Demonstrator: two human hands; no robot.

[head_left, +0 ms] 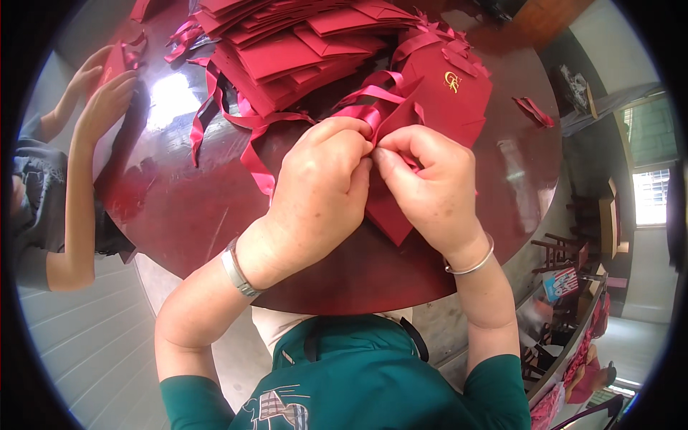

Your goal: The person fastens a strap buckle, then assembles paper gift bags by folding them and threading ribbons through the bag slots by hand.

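Both my hands meet over a red paper gift bag [390, 215] near the front of the round table. My left hand [319, 175] pinches a pink-red satin ribbon [362, 113] at the bag's top. Thumb and fingers of my right hand [430, 183] are pressed together on the same ribbon, fingertips almost touching the left ones. The exact fold or knot between them is hidden by my fingers. Just beyond, a stack of red bags with ribbons [448, 86] bears a gold emblem.
A large pile of flat red bags [287, 57] covers the far middle of the dark red table [193, 222]. Loose ribbon [251, 140] trails left of my hands; a ribbon piece [534, 111] lies far right. At left, another person's hands [107, 93] hold a red bag.
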